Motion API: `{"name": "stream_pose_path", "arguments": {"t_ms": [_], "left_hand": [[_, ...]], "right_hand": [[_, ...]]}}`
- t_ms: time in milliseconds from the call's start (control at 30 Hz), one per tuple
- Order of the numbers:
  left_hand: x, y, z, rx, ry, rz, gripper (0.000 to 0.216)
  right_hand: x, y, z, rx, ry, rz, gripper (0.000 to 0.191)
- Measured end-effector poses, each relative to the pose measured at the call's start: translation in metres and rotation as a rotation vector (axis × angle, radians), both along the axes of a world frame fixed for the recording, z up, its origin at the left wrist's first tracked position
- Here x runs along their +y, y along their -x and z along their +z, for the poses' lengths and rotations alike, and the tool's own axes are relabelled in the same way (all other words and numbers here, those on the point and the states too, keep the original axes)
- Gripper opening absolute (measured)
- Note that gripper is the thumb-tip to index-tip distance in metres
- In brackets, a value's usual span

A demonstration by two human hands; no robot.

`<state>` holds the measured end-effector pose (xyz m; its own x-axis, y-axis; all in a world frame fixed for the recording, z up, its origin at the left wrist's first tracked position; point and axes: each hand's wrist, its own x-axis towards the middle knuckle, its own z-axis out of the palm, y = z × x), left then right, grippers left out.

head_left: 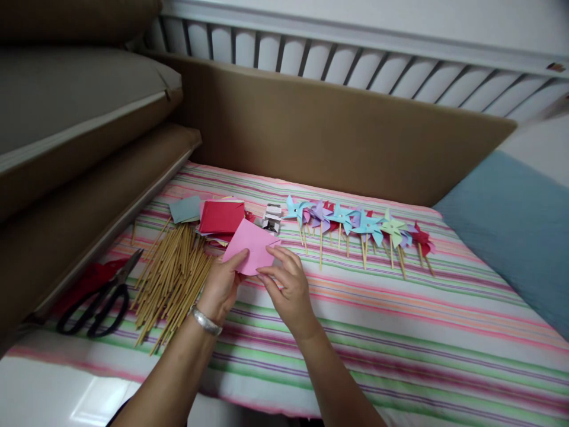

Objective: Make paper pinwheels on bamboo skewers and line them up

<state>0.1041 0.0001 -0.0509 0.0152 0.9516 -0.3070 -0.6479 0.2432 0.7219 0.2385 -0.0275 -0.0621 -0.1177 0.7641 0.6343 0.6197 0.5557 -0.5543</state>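
A pink paper square [252,244] is held up over the striped cloth. My left hand [225,283] grips its lower left side, thumb on top and fingers beneath. At the right edge, my right hand [287,287] has its fingertips on the paper, where a slit seems to run in from the corner. Behind the pink sheet lies a pile of coloured paper with a red sheet [221,217] on top and a blue-grey sheet [185,209] beside it. A small box of metal pins or clips [271,218] stands just past the paper; its contents are hard to make out.
Left of my hands lies a heap of thin wooden sticks [171,279], with black-handled scissors [100,302] and a red scrap [91,281] beyond. Finished paper pinwheels [342,218] lie in a row at the back right. Stacked brown cushions [89,172] border the left; a brown panel [320,130] stands behind.
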Motion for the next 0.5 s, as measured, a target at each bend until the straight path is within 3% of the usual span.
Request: {"name": "stream_pose_path", "arguments": {"t_ms": [233,500], "left_hand": [[-0.0056,-0.0047,-0.0005,0.183,0.009,-0.136,0.026],[-0.0089,-0.0078,-0.0006,0.219,-0.013,-0.236,0.028]], "right_hand": [[0.0007,-0.0042,0.0039,0.087,0.119,-0.084,0.005],[0.0029,-0.0057,0.0005,0.164,0.228,-0.119,0.007]]}}
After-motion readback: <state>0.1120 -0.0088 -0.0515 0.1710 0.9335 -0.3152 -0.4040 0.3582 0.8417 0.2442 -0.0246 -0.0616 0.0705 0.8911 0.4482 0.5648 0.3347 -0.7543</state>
